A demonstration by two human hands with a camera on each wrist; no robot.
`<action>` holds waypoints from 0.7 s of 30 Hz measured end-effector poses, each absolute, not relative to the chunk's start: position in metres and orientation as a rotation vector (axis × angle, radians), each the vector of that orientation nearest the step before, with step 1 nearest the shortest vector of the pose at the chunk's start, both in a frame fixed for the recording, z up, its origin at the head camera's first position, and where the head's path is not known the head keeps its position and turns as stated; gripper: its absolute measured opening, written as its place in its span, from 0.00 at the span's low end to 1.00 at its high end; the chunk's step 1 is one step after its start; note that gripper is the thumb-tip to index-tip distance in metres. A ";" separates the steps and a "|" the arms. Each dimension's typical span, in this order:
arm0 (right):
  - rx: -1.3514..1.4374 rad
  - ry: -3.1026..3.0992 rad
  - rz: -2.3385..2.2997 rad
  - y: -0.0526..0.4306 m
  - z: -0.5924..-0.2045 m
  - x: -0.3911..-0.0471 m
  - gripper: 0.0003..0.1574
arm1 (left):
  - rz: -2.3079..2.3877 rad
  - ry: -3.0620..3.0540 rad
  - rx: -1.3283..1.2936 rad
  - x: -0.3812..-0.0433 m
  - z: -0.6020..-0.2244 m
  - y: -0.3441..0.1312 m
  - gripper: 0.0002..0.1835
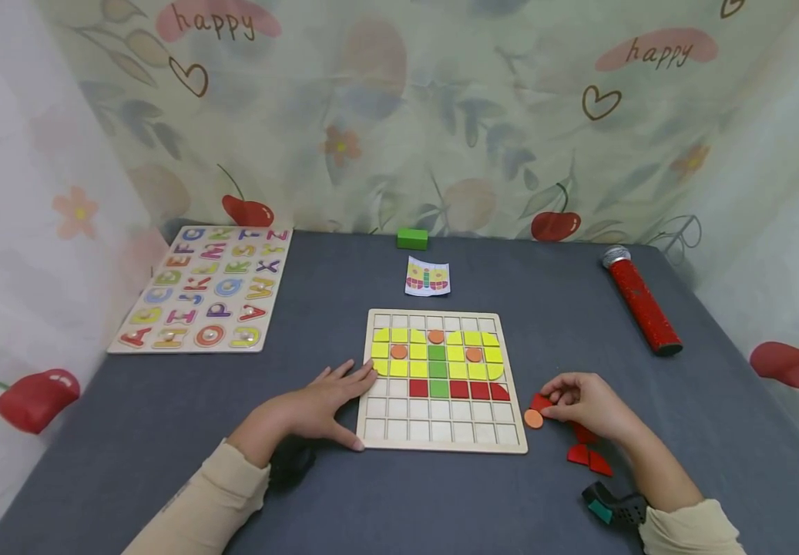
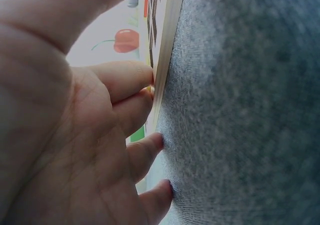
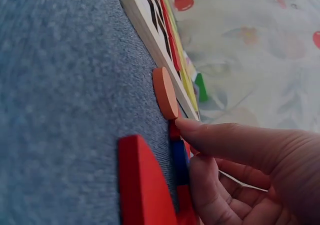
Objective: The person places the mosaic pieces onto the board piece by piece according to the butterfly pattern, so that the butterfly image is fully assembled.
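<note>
My left hand (image 1: pixel 326 402) is spread at the left edge of a wooden grid board (image 1: pixel 404 433), fingertips on its rim and thumb at its lower left corner. Yellow, green, red and orange pieces fill the board's upper rows in a butterfly-like pattern. Just right of the board, my right hand (image 1: pixel 589 402) pinches a red piece (image 1: pixel 541 401) between thumb and forefinger, low at the cloth. An orange disc (image 1: pixel 534 418) lies beside the thumb. A blue piece (image 3: pixel 180 162) shows by the fingertips in the right wrist view. More red pieces (image 1: pixel 599 463) lie nearer the wrist.
A small picture card (image 1: pixel 428 277) lies behind the board, with a green block (image 1: pixel 412 239) beyond it. An alphabet board (image 1: pixel 198 293) is at back left. At back right lies a red microphone (image 1: pixel 642 303). A black wrist device (image 1: pixel 614 505) is by the right wrist.
</note>
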State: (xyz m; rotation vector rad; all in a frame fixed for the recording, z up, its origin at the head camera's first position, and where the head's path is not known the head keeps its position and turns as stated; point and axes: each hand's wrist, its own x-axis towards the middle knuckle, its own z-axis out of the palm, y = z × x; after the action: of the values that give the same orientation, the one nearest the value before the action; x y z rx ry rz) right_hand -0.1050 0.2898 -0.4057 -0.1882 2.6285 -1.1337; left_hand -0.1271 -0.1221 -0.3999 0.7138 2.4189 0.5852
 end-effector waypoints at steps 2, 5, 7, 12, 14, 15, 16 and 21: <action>-0.180 2.638 -1.123 0.290 -0.405 -0.104 0.22 | 0.581 2.424 0.719 -0.128 -0.401 -0.122 0.54; -0.175 2.649 -1.086 0.289 -0.404 -0.104 0.22 | 0.578 2.428 0.722 -0.128 -0.403 -0.123 0.54; -0.190 2.650 -1.062 0.288 -0.404 -0.104 0.21 | 0.573 2.427 0.719 -0.129 -0.403 -0.123 0.54; -0.195 2.588 -1.096 0.286 -0.403 -0.107 0.17 | 0.569 2.425 0.714 -0.129 -0.404 -0.123 0.54; -0.191 2.549 -1.144 0.285 -0.403 -0.109 0.16 | 0.570 2.424 0.715 -0.129 -0.404 -0.123 0.54; -0.183 2.532 -1.169 0.284 -0.402 -0.110 0.16 | 0.573 2.423 0.716 -0.129 -0.404 -0.123 0.54; -0.178 2.516 -1.191 0.284 -0.402 -0.112 0.16 | 0.573 2.423 0.719 -0.129 -0.404 -0.123 0.54; -0.163 2.476 -1.245 0.276 -0.399 -0.123 0.17 | 0.576 2.422 0.728 -0.129 -0.404 -0.123 0.54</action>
State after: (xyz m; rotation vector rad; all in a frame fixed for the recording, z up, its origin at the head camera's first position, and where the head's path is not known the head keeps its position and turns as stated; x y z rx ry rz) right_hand -0.1232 0.2758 -0.3987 -0.1628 2.4762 -1.2452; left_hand -0.1289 -0.1233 -0.4039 0.7279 2.4217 0.5757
